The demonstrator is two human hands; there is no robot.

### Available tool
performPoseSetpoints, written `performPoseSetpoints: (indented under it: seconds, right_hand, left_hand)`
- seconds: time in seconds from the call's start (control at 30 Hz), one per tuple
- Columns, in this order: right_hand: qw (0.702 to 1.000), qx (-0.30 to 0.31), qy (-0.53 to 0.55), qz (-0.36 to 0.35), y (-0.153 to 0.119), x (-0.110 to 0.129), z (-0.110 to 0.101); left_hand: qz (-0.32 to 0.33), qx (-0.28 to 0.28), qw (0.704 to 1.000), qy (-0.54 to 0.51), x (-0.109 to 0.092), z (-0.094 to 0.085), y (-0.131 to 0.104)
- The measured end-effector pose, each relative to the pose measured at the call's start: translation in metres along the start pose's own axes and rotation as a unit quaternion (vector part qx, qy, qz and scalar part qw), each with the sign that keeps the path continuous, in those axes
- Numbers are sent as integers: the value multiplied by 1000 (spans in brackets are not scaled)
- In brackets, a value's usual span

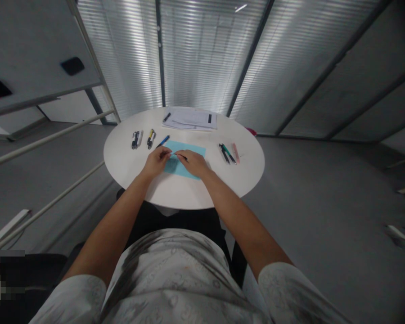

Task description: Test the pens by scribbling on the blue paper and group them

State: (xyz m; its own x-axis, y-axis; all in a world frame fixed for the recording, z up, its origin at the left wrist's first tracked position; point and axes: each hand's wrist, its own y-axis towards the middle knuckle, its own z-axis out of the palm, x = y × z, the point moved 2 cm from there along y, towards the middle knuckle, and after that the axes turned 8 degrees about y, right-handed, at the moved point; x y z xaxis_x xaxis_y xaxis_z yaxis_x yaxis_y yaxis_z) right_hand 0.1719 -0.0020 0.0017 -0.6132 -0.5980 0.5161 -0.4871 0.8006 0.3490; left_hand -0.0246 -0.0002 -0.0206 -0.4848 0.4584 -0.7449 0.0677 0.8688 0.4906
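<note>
My left hand [157,161] is above the left part of a light-blue sheet [184,171], its thumb and fingers pinched together. Whatever small thing lies between those fingertips is too small to make out. Close beside it, my right hand [195,163] pinches a thin dark stick-like piece [181,155], perhaps part of a pen. The fingertips of both hands nearly meet over the sheet. Just beyond my left hand lies a blue pen [164,141], at the sheet's upper left corner.
The round white table [124,168] bears black pens [135,140], a yellow pen [150,136] and a stack of papers [189,118] with a dark pen [167,117] on it. To the right lie a black pen [224,154], a green pen [228,153] and a pink strip [236,153].
</note>
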Motion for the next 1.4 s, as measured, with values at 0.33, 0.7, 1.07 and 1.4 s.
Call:
performPoseSetpoints:
  seconds: [0.33, 0.7, 1.07, 1.4]
  right_hand:
    - [999, 31, -11, 5, 1, -1, 2]
    - [999, 41, -15, -1, 0, 2, 2]
    - [999, 37, -2, -34, 1, -1, 7]
    - [999, 5, 37, -15, 3, 2, 3]
  left_hand:
    - [-29, 2, 1000, -3, 2, 1, 0]
    - [-45, 6, 997, -61, -5, 0, 0]
    - [-49, 16, 996, -76, -3, 2, 2]
    - [-45, -8, 998, 34, -11, -5, -1]
